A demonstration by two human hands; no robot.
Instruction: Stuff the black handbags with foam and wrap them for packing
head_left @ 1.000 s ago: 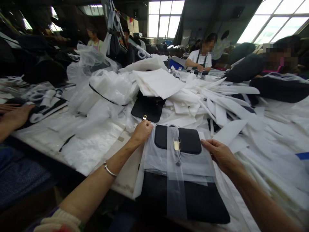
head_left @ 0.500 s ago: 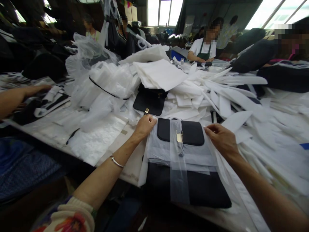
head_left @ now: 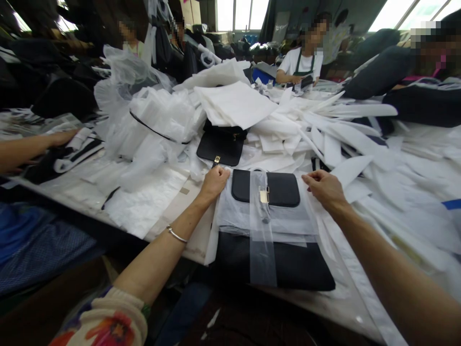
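A black handbag (head_left: pixel 306 271) lies in front of me, its flap (head_left: pixel 283 190) over a translucent wrapping sheet (head_left: pixel 230 214). A gold clasp (head_left: pixel 264 194) shows on the flap, under a clear strip (head_left: pixel 262 266) that runs down the bag's front. My left hand (head_left: pixel 215 182) is closed on the sheet's upper left edge, beside the flap. On the other side, my right hand (head_left: pixel 322 187) pinches the sheet's upper right edge between thumb and fingers. Just beyond my left hand lies another black bag (head_left: pixel 221 148) with a gold clasp, partly under white foam sheets (head_left: pixel 236 105).
White foam pieces (head_left: pixel 338 144) are heaped at the right, and crumpled clear plastic (head_left: pixel 162 115) at the left. Another person's arm (head_left: pixel 32 149) reaches in from the left. Across the table a person in a green apron (head_left: pixel 300 65) handles a dark item.
The whole view has shifted slightly, so the table sits higher in it. Both hands keep their hold on the sheet's edges. The person opposite has raised a dark item.
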